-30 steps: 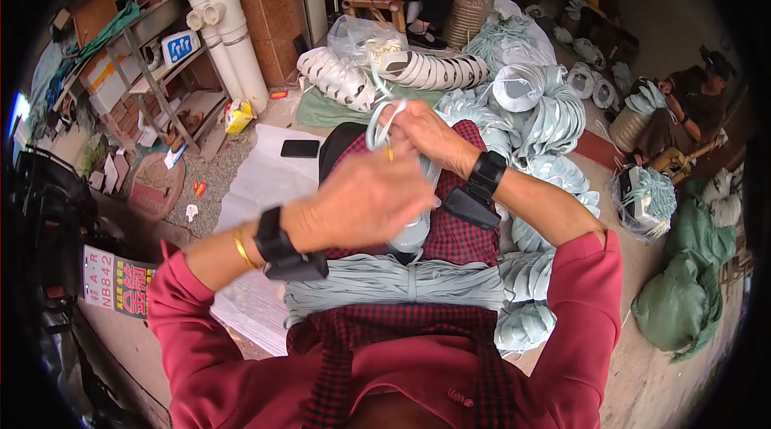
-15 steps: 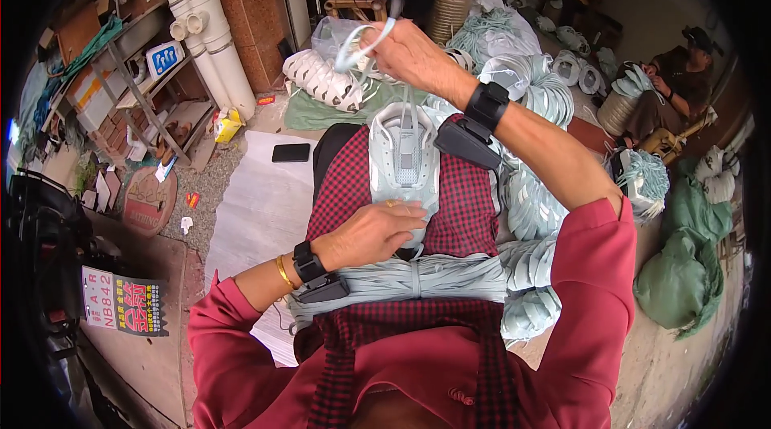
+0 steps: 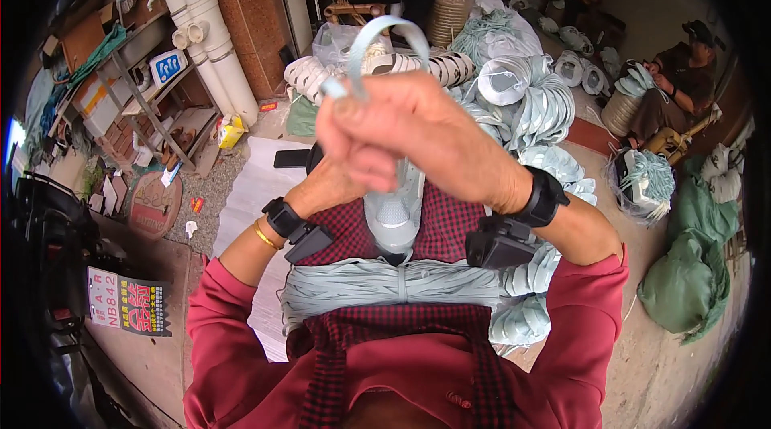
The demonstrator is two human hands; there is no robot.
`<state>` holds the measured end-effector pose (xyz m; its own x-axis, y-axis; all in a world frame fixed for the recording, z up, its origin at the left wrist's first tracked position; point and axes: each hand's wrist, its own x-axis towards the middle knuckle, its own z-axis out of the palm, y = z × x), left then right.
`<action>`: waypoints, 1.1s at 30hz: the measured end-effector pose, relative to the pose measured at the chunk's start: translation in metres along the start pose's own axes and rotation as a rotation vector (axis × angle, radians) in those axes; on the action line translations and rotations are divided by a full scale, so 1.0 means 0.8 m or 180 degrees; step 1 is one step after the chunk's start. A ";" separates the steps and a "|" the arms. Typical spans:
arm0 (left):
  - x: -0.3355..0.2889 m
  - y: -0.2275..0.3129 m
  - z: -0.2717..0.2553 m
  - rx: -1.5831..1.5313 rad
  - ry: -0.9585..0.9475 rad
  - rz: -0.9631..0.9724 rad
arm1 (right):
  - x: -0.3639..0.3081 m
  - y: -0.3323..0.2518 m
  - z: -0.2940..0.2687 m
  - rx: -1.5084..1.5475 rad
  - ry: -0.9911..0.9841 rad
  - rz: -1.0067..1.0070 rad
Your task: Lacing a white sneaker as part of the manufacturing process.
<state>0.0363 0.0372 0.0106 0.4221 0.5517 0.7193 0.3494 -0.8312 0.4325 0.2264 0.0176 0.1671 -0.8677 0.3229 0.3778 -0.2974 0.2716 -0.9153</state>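
A pale grey-blue shoe upper (image 3: pixel 393 216) rests on my lap, over a red-and-black checked apron (image 3: pixel 446 220). Close to the camera and slightly blurred, my right hand (image 3: pixel 418 132) pinches a flat pale-blue shoelace (image 3: pixel 393 24), which loops above the fingers. My left hand (image 3: pixel 331 188) is beside the upper's far part, partly behind the right hand; its fingers are hidden, so I cannot see what they hold. Across my lap, nearer to me than the upper, lies a tied bundle of pale-blue laces (image 3: pixel 361 284).
Stacked shoe uppers (image 3: pixel 526 96) stand to my right. A phone (image 3: pixel 291 158) lies on a white sheet (image 3: pixel 261 180) at left. Beyond are a big plastic bottle (image 3: pixel 448 12) and two seated people. A green sack (image 3: pixel 687 276) lies far right, a shelf (image 3: pixel 152 92) far left.
My right hand has come down and nearer to me with the shoelace. My left hand has moved from the upper's near end to its far left side.
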 end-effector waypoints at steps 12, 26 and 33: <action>-0.015 0.027 -0.055 -0.1988 0.0924 -0.3048 | -0.061 -0.006 -0.097 -0.0353 0.1158 -0.1213; -0.145 -0.054 -0.184 0.0285 0.0833 -0.5086 | -0.277 0.182 -0.206 -0.4958 0.1447 0.2119; -0.052 0.011 -0.044 0.0867 0.0399 -0.1547 | -0.129 0.142 -0.075 -0.3812 0.0889 0.0173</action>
<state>-0.0076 0.0047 0.0039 0.0621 0.8400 0.5390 0.6887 -0.4269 0.5860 0.3059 0.0693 0.0322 -0.7088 0.5028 0.4948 0.4171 0.8644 -0.2808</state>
